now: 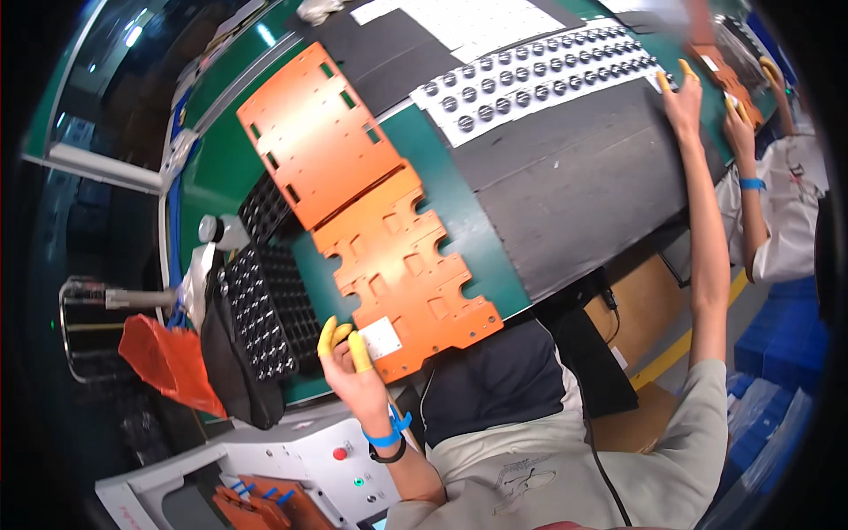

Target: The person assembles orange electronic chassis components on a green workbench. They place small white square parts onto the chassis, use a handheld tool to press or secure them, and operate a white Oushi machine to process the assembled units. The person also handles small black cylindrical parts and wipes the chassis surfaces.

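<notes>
My left hand [351, 364], with yellow finger covers and a blue wrist strap, is beside the near left corner of a flat orange panel [402, 265] with notched edges. Its fingers are apart, one of them at the edge of a small white square plate [382, 337] lying on that panel. A second orange panel [309, 132] with slots adjoins the notched one on its far side. My right arm is stretched far to the right. There my right hand [683, 104], fingers spread, is at the end of rows of black round parts [503, 104] on a white sheet.
Black trays [269, 309] of small shiny parts stand left of the panels, near a white bottle [221, 231] and a red-orange bag [163, 362]. A black mat [574, 190] covers the table's right side. A co-worker [777, 194] at right handles another orange panel [729, 84].
</notes>
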Demonstrator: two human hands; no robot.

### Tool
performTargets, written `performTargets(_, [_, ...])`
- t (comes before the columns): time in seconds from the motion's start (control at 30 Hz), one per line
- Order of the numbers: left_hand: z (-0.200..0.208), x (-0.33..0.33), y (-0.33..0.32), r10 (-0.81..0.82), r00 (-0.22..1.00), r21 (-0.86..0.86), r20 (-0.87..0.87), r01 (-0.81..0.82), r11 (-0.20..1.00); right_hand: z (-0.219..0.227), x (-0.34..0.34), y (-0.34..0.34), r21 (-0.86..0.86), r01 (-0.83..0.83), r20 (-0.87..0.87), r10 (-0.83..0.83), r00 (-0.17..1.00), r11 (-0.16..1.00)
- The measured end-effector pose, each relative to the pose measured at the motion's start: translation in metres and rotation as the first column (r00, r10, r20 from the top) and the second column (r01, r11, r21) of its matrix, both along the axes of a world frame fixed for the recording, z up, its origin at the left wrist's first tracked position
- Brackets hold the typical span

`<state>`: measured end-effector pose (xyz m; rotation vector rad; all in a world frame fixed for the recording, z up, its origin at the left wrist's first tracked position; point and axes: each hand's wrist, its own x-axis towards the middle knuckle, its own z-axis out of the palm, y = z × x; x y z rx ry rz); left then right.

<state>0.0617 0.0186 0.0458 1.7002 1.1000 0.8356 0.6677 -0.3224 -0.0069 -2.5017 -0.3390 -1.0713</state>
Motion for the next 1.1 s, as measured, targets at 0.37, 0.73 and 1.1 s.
performTargets(0.37, [0.029, 0.006, -0.009, -0.063, 0.916, 0.145, -0.397, 0.130, 0.981, 0.016, -0.027, 0.024, -0.137, -0.058, 0.127, 0.076, 0.989, 0.989])
performTargets(0.73, [0.020, -0.011, -0.012, -0.137, 0.978, -0.051, 0.156, 0.147, 0.988, 0.027, -0.045, 0.028, -0.035, -0.110, 0.134, 0.113, 0.985, 0.993])
performTargets(1.1, [0.051, 0.048, -0.093, -0.255, 0.756, -0.526, 0.602, 0.617, 0.586, 0.081, -0.343, 0.110, 0.194, -0.918, 0.212, 0.899, 0.383, 0.345])
